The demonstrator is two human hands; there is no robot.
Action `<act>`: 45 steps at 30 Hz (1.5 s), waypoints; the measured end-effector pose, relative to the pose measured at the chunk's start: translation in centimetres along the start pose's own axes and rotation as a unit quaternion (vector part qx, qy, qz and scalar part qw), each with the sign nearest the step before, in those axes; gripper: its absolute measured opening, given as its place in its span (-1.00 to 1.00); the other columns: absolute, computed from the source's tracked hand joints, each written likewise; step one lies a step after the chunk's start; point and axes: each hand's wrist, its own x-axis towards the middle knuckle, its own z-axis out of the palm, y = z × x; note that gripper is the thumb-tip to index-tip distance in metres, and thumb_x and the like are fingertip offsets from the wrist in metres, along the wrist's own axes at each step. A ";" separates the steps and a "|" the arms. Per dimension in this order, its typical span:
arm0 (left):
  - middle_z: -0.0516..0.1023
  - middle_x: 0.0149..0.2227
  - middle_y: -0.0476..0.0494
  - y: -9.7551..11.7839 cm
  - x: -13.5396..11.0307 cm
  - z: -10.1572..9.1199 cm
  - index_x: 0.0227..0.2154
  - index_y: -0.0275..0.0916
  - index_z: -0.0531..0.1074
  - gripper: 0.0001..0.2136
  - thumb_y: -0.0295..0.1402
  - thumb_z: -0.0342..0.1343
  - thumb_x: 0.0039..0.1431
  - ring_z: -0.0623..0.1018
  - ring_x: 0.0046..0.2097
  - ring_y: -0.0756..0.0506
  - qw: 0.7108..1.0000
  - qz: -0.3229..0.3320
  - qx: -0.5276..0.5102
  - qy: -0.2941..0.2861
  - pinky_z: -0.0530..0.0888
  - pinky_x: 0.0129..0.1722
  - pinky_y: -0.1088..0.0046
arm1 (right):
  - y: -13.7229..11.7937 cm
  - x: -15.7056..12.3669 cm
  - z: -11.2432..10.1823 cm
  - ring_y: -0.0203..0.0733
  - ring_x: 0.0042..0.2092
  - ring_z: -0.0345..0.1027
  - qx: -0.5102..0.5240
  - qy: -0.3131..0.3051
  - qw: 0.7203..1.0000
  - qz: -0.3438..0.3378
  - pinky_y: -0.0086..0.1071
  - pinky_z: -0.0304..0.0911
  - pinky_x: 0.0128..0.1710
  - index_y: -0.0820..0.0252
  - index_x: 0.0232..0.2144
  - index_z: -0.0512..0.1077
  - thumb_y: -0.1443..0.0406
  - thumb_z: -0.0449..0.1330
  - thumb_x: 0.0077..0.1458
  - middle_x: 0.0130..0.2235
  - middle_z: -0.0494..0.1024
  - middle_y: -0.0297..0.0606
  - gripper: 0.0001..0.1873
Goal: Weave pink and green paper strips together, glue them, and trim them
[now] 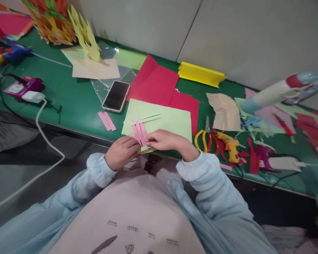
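My left hand [122,151] and my right hand [164,140] meet at the near edge of the green table [69,95]. Both pinch the lower ends of several pink paper strips [139,132]. The strips fan upward over a light green paper sheet [169,121]. Thin light green strips [148,118] cross the pink ones near their tops. My fingers are curled and pressed onto the strips.
A phone [116,95] lies left of the sheet, with loose pink strips [106,120] near it. Red paper [156,84] lies behind. Yellow-handled scissors [203,137], a yellow glue gun [229,144], paper scraps and cables lie at right. A white cable [46,137] hangs at left.
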 end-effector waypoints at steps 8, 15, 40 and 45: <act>0.58 -0.21 -0.17 0.0 -0.1 0.2 -0.22 -0.26 0.49 -0.87 -0.44 0.04 0.25 0.53 -0.14 -0.13 1.000 -0.011 -0.023 0.001 0.51 -0.14 0.28 | 0.0 -0.5 -0.1 -0.35 -0.46 0.11 0.015 0.001 1.000 0.008 -0.40 -0.11 -0.44 0.22 -0.44 0.42 0.31 0.07 0.11 -0.48 0.44 -0.36 -0.83; 0.58 -0.25 -0.16 0.0 0.1 0.2 -0.28 -0.27 0.49 -0.85 -0.40 0.02 0.29 0.53 -0.17 -0.11 1.000 -0.016 -0.024 -0.007 0.50 -0.14 0.30 | -0.1 -0.9 -0.1 -0.37 -0.49 0.07 0.019 -0.007 1.000 -0.011 -0.41 -0.09 -0.42 0.22 -0.47 0.43 0.32 0.09 0.11 -0.53 0.39 -0.40 -0.83; 0.59 -0.24 -0.16 0.1 0.3 -0.2 -0.22 -0.25 0.48 -0.85 -0.49 0.03 0.22 0.56 -0.18 -0.10 0.998 -0.020 -0.056 0.033 0.52 -0.16 0.33 | 0.3 -1.4 0.4 -0.29 -0.40 0.31 -0.017 0.031 0.999 0.000 -0.42 -0.03 -0.39 0.22 -0.35 0.55 0.33 0.11 0.14 -0.37 0.59 -0.25 -0.80; 0.56 -0.21 -0.22 -0.7 0.9 -1.1 -0.15 -0.29 0.48 -0.72 -0.59 0.00 0.10 0.54 -0.18 -0.12 0.997 -0.028 -0.069 0.025 0.52 -0.14 0.29 | 0.6 -1.7 0.6 -0.28 -0.36 0.35 -0.019 0.038 0.999 0.005 -0.42 -0.01 -0.38 0.20 -0.32 0.55 0.35 0.10 0.13 -0.33 0.61 -0.25 -0.79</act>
